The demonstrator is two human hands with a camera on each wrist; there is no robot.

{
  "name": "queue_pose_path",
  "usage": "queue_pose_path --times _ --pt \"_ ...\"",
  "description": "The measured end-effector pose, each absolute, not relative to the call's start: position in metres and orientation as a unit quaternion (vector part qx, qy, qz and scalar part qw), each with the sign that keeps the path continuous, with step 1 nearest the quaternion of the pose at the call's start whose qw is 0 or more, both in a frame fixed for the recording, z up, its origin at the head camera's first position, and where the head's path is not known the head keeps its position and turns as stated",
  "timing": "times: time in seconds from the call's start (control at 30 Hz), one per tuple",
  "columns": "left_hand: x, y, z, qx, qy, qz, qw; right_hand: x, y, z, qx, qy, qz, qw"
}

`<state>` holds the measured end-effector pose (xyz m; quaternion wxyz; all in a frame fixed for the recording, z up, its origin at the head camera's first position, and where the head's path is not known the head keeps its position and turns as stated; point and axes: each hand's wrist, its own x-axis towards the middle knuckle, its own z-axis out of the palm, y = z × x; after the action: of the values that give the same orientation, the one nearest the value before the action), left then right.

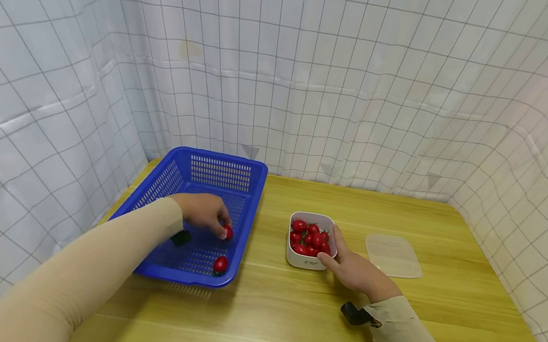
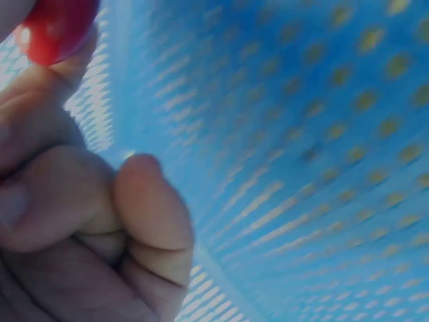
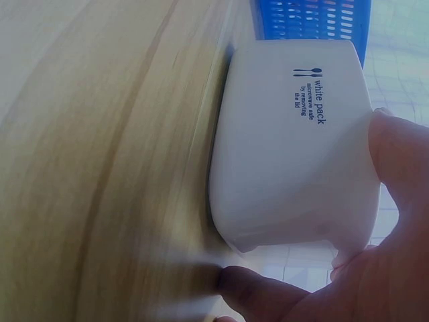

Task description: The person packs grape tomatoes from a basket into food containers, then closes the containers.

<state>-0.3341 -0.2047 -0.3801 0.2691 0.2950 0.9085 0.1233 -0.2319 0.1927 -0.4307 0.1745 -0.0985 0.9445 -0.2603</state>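
In the head view, the left hand [image 1: 203, 212] reaches into a blue basket [image 1: 193, 279] and pinches a small red tomato [image 1: 228, 232] close to the basket's right wall, while a second tomato [image 1: 220, 265] lies in the near right corner. The right hand [image 1: 356, 270] holds a white container [image 1: 301, 261] at its near right corner, thumb in front and fingers along the side; inside sit a good number of red tomatoes [image 1: 316, 239]. The step in hand appears to be gathering tomatoes from basket to container; the next move would call for lifting the pinched one over the basket wall, with a light grip, while the container is kept steady. The counter [image 1: 267, 317] is yellowish wood-grain, with a translucent lid [image 1: 393, 255] lying flat on the right, and pale curtains [image 1: 318, 46] with a dark grid enclose the back and both sides. In the left wrist view, the tomato shows at the upper left between the fingertips, the other fingers folded in, against blurred basket lattice. In the right wrist view, the container's side bears "white pack" lettering, the thumb rests near its rim, and the basket shows beyond.
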Motion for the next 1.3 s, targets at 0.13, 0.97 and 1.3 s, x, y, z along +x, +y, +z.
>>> queue_pose_path --times 0.13,0.97,1.3 --pt "-0.340 -0.213 -0.366 0.311 0.911 0.147 0.227 -0.232 0.193 -0.431 -0.101 0.943 -0.263 0.175" --pt "-0.339 -0.160 -0.306 0.354 0.903 0.235 0.061 -0.230 0.192 -0.428 -0.099 0.942 -0.268 0.174" --pt "-0.332 -0.114 -0.307 0.373 0.894 0.238 0.072 -0.232 0.192 -0.429 -0.100 0.943 -0.264 0.174"
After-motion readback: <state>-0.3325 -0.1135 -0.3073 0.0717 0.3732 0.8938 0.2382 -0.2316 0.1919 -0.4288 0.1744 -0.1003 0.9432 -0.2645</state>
